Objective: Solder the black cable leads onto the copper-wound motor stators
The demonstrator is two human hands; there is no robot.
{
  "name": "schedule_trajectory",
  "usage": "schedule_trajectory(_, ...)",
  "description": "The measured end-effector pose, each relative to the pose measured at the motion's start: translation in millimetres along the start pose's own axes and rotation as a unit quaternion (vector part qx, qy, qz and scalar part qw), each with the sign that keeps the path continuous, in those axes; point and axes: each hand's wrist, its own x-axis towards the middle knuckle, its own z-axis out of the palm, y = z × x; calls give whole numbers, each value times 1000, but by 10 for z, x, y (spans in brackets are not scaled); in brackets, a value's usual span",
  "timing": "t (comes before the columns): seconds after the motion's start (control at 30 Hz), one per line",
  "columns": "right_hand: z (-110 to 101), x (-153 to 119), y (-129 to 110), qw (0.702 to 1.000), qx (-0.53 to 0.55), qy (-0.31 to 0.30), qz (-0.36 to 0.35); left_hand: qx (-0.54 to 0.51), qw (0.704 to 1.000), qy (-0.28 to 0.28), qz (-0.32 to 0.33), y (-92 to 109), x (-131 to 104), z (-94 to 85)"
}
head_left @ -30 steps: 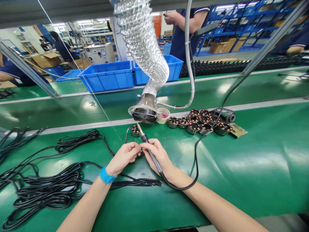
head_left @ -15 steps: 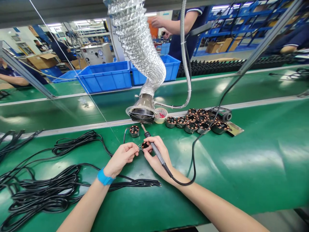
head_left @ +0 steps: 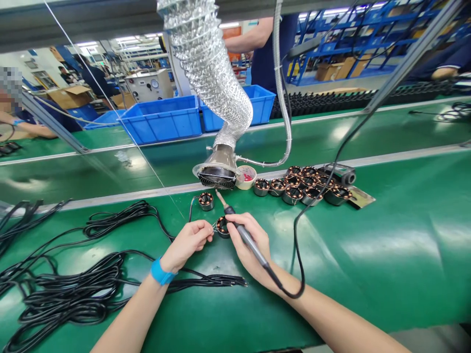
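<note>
My right hand (head_left: 252, 240) is closed around the grey handle of a soldering iron (head_left: 250, 242), whose tip points up and left under the round fume hood (head_left: 217, 171). The fingers of that hand also lie beside a copper-wound stator ring (head_left: 222, 226) on the green table. My left hand (head_left: 193, 239), with a blue band at the wrist, pinches thin wire ends at the ring's left side. Another stator (head_left: 205, 201) with a cable at its left sits just behind. To the right of the hood is a round tub (head_left: 246, 177) with something red inside.
Several stators (head_left: 293, 195) stand at the right, near a metal plate (head_left: 362, 197). Coiled black cables (head_left: 73, 289) cover the left side. The iron's cord (head_left: 295, 235) loops over my right forearm. Blue bins (head_left: 162, 120) and a person's arm (head_left: 250, 40) are behind.
My right hand has shifted slightly right and down with the soldering iron, and more of the stator ring shows. The person behind has moved an arm. The view has shifted a little.
</note>
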Motion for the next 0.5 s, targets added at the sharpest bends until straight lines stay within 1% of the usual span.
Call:
schedule_trajectory(0.1,-89,3,-52,998,-32,33,-53,6,1000,10,12,-11,7,10)
schedule_trajectory(0.23,-140,-15,-47,993,-48,37,-104,20,999,17,24,-33,20,21)
schedule_trajectory(0.33,-131,-21,-44,992,-41,28,-120,24,999,20,23,-42,22,24)
schedule_trajectory(0.5,-104,-11,-49,992,-43,7,-115,35,999,27,32,-46,16,24)
